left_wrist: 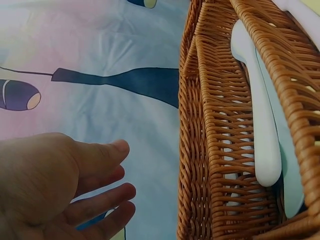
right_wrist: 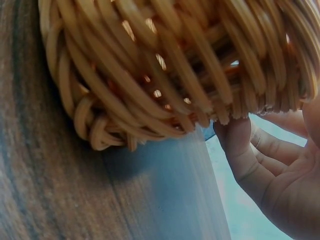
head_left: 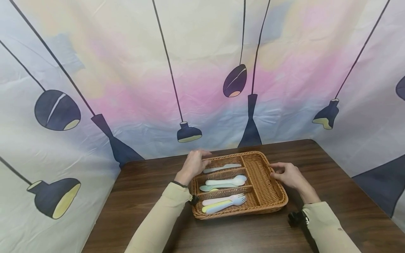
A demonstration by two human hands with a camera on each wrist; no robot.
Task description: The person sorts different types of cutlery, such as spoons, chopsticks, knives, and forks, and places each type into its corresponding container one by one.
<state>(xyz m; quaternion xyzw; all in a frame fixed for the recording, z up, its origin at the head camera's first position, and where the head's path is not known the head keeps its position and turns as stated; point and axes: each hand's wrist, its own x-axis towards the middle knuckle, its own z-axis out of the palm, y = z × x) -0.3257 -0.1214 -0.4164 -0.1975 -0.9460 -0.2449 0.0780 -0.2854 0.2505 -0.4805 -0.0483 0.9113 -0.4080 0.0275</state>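
Note:
A brown wicker cutlery tray [head_left: 265, 203] sits on the table with cutlery in three of its compartments. Its back compartment holds a pale knife [head_left: 221, 168]. In the middle one lie several spoons [head_left: 226, 181], white and mint green on top. White, yellow and pale blue forks [head_left: 225, 204] fill the front one. My left hand [left_wrist: 65, 185] hovers beside the tray's back left corner, fingers loosely extended and apart from the wicker in the left wrist view. At the right end, my right hand [head_left: 289, 175] pinches the rim, its thumb [right_wrist: 235, 142] against the outer wall.
The dark wood table [head_left: 145, 203] stands against a hung cloth [head_left: 205, 84] printed with dark lamps. The table's back edge runs close behind the tray. A small black camera [head_left: 296, 219] is strapped at the right wrist.

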